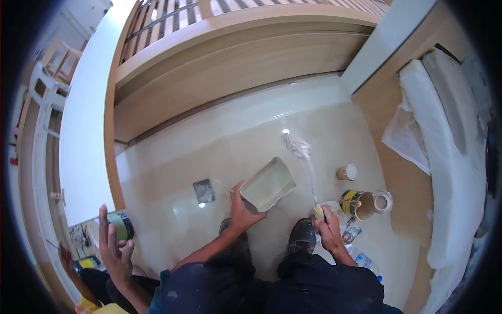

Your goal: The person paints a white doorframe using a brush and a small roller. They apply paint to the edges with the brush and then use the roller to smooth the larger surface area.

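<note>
My left hand (246, 208) grips the near left side of a pale rectangular tray (269, 186) with uneven edges, like a cut-down container. It is held above the tiled floor, in front of my shoes. In my right hand (329, 228) is a small paint roller (299, 146), its yellow handle in my closed fingers. A thin shaft runs away from me to its shaggy whitish head, which is slightly blurred over the floor. Right of it stand a small cup (347, 171) and a tin with a black and yellow label (358, 204).
A wooden bed frame (240, 68) curves across the far side, with a white panel (89, 131) at left. A dark square piece (204, 191) lies on the floor. White wrapped padding (444, 157) lines the right. Another person's hand (116, 254) reaches in at left, near a can (121, 226).
</note>
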Action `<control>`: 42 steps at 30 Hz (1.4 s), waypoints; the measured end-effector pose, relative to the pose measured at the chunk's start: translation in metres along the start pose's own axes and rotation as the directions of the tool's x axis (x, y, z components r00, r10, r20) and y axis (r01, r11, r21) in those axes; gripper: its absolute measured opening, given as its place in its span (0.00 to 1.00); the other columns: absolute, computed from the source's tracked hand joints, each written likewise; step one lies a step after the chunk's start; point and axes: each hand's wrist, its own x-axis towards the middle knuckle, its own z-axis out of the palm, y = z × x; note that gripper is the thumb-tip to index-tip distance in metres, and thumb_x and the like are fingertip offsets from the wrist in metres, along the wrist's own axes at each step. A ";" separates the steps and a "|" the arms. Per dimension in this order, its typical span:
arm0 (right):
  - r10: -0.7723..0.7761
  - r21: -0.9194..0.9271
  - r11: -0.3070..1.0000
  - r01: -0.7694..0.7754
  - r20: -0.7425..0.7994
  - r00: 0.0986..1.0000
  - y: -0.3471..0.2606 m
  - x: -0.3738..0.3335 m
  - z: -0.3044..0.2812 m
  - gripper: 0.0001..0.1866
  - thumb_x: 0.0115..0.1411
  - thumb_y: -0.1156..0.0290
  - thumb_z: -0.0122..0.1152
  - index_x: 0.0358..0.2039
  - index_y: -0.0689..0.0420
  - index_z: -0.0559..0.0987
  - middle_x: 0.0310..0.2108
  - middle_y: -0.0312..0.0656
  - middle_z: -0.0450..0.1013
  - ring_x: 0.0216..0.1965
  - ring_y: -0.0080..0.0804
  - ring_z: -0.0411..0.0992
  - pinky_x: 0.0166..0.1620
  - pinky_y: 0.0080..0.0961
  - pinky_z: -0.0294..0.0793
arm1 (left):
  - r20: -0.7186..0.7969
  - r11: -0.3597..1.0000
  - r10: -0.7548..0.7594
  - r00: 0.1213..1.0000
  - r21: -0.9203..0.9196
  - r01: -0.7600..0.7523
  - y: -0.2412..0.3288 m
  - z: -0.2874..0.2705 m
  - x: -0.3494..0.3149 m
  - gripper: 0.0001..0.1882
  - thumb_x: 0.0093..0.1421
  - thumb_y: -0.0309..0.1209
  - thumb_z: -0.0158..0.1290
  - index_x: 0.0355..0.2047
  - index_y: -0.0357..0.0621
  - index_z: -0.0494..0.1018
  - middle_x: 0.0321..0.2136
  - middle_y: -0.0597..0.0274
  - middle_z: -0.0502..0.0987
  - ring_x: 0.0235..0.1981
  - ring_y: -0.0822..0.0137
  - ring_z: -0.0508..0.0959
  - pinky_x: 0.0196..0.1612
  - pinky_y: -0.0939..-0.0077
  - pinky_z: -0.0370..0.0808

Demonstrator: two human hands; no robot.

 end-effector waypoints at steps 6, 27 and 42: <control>0.015 -0.182 0.983 0.009 0.134 0.991 0.053 -0.033 0.011 0.14 0.68 0.63 0.67 0.32 0.59 0.76 0.18 0.32 0.67 0.21 0.20 0.64 0.26 0.28 0.64 | 0.016 0.999 -0.029 0.999 0.037 0.028 -0.004 -0.009 -0.005 0.62 0.40 0.34 0.79 0.70 0.38 0.52 0.61 0.49 0.58 0.67 0.51 0.64 0.67 0.53 0.71; 0.196 -0.700 0.462 0.544 0.679 0.707 -0.096 0.103 -0.002 0.17 0.67 0.61 0.64 0.50 0.58 0.84 0.41 0.53 0.81 0.43 0.54 0.80 0.50 0.47 0.80 | -0.031 0.995 -0.062 0.998 0.073 0.064 -0.034 -0.030 -0.079 0.65 0.33 0.40 0.80 0.69 0.37 0.56 0.61 0.41 0.64 0.65 0.40 0.65 0.68 0.48 0.64; -0.595 -0.543 0.653 0.528 0.064 0.801 -0.008 0.263 0.097 0.06 0.56 0.74 0.77 0.33 0.55 0.87 0.35 0.36 0.84 0.38 0.37 0.73 0.44 0.32 0.75 | -0.065 0.983 -0.004 0.998 0.184 0.016 -0.037 -0.027 -0.078 0.68 0.30 0.45 0.81 0.70 0.40 0.55 0.61 0.41 0.67 0.64 0.40 0.69 0.64 0.50 0.72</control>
